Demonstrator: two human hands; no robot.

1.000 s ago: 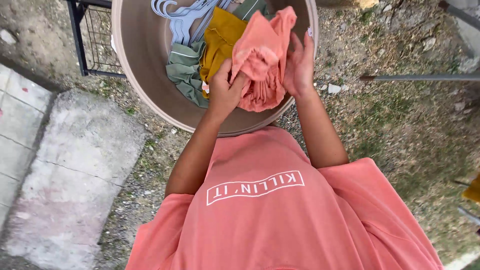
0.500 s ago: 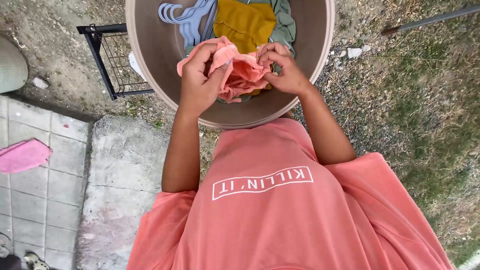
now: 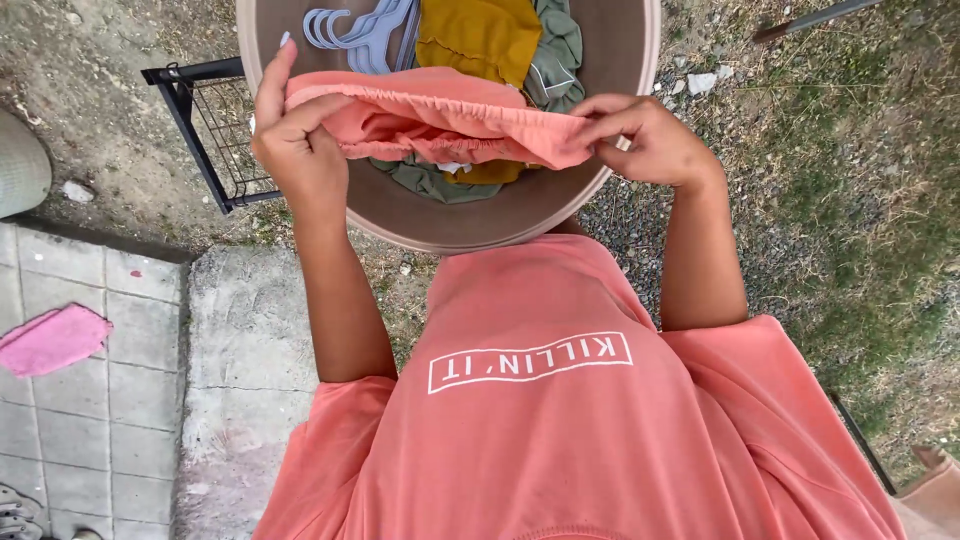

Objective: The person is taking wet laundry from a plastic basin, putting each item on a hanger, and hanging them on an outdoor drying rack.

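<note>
Both hands' fingers (image 3: 300, 110) pinched on stretched pink garment (image 3: 440, 115).

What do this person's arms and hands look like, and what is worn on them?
Both arms are bare from the elbow down, no gloves. The left hand shows a long pale nail; the right hand wears nothing visible. Loose coral-pink T-shirt sleeves end above the elbows.
</note>
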